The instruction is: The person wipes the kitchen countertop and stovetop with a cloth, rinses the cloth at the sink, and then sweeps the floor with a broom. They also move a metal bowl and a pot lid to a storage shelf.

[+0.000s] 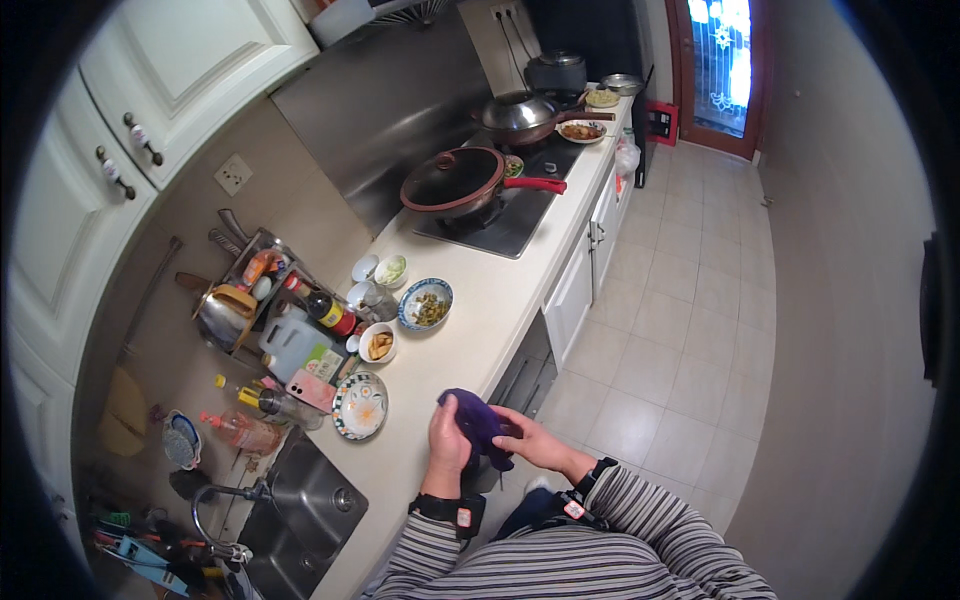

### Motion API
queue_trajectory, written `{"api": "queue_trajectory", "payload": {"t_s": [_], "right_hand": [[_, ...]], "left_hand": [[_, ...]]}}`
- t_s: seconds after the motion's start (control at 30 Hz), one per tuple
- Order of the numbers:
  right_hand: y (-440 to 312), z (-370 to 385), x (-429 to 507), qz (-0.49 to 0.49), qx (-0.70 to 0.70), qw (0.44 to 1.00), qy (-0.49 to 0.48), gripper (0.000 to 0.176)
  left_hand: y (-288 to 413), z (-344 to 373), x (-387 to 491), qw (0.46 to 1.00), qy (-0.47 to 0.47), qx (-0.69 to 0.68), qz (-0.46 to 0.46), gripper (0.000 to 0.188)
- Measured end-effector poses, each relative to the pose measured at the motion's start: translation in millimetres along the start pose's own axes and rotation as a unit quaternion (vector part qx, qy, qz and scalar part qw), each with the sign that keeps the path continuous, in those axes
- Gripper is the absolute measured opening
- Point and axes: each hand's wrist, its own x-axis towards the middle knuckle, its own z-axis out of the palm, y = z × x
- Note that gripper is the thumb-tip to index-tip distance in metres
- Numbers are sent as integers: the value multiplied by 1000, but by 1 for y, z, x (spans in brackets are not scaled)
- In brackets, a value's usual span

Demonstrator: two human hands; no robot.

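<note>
A dark purple cloth (478, 424) is bunched between my two hands, in front of the counter's front edge. My left hand (448, 441) grips it from the left, thumb up along its near face. From the right, my right hand (534, 441) holds the other side with thumb and fingers. Left of the cloth, a patterned plate (361, 406) with a flower design lies on the pale countertop (420, 382). Farther left, a double-bowl steel sink (307, 487) is set into the counter.
A lidded frying pan (454, 180) with a red handle sits on the gas hob (517, 221); a lidded wok (519, 116) stands behind. Several food bowls, including a blue-rimmed bowl (425, 304), a soy sauce bottle (324, 304) and a pink phone (311, 390) are along the wall. Tiled floor (645, 352) lies right.
</note>
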Motion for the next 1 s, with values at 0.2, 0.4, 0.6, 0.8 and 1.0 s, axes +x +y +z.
{"api": "queue_trajectory", "payload": {"t_s": [0.2, 0.4, 0.6, 0.8, 1.0], "right_hand": [[3, -123, 48, 112, 10, 990, 91, 27], [-34, -265, 99, 152, -16, 957, 248, 22], [-113, -373, 171, 57, -2, 962, 266, 21], [-185, -444, 299, 58, -7, 976, 212, 27], [-198, -505, 454, 124, 51, 977, 168, 30]], "left_hand": [[3, 2, 67, 996, 37, 11, 80, 21], [-18, 7, 165, 993, 97, 44, 44, 18], [-52, 20, 257, 978, 53, 192, 54, 22], [-89, -16, 293, 861, 69, 500, -64, 34], [-113, 5, 228, 849, 366, 382, 8, 36]]}}
